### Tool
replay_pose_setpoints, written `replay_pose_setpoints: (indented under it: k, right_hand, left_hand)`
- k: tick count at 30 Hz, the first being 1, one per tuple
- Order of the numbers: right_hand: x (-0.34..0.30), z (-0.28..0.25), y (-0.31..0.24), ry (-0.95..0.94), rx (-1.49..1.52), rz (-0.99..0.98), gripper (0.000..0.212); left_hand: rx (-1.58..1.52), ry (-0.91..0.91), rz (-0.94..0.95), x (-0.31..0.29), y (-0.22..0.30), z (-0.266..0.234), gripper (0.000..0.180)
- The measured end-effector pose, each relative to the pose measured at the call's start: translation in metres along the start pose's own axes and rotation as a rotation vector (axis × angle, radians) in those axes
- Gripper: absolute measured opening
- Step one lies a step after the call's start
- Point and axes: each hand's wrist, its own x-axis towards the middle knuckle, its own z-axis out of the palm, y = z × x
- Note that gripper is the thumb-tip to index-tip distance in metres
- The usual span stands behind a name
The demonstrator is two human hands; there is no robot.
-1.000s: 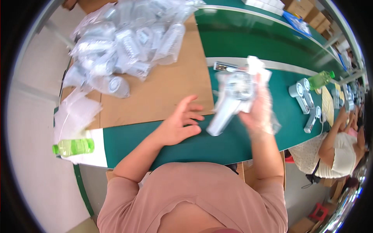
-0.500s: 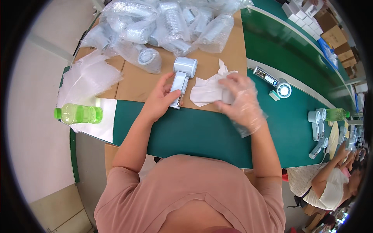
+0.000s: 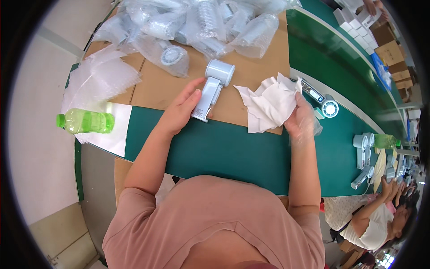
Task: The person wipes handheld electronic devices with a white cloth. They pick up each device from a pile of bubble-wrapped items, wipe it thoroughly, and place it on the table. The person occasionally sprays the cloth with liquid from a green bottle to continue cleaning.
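Observation:
My left hand (image 3: 180,111) is closed around the handle of a pale blue handheld fan (image 3: 208,95), its thumb along the left side. The round head of this fan points away from me, over the cardboard. On my right hand (image 3: 301,120) is a clear plastic glove. It grips a crumpled white cloth (image 3: 268,107) by the right edge, and the cloth spreads left over the cardboard's edge. Just beyond that hand lies a second handheld fan (image 3: 330,108), beside a small pale green block (image 3: 319,113).
Bubble-wrapped fans (image 3: 206,27) are heaped on the cardboard sheet (image 3: 156,92). Bubble bags (image 3: 101,76) and a green bottle (image 3: 89,121) are at left. More fans (image 3: 360,142) stand at right, near another bottle (image 3: 386,141) and a co-worker (image 3: 365,224). White boxes (image 3: 356,29) are stacked far right.
My right hand has moved right and turned, drawing the cloth along and spreading it wider. The fan in my left hand has shifted slightly, its head tilting a little to the right.

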Motion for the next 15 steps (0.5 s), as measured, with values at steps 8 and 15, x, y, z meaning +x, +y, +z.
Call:
replay_pose_setpoints:
  k: [8, 15]
  right_hand:
    - [-0.003, -0.001, 0.000, -0.177, -0.206, -0.263, 0.042]
    - [0.002, -0.005, 0.000, -0.117, -0.063, -0.095, 0.039]
  left_hand:
    - [0.873, 0.316, 0.509, -0.013, -0.003, 0.020, 0.050]
    - [1.097, -0.165, 0.811, 0.005, 0.007, 0.096, 0.028]
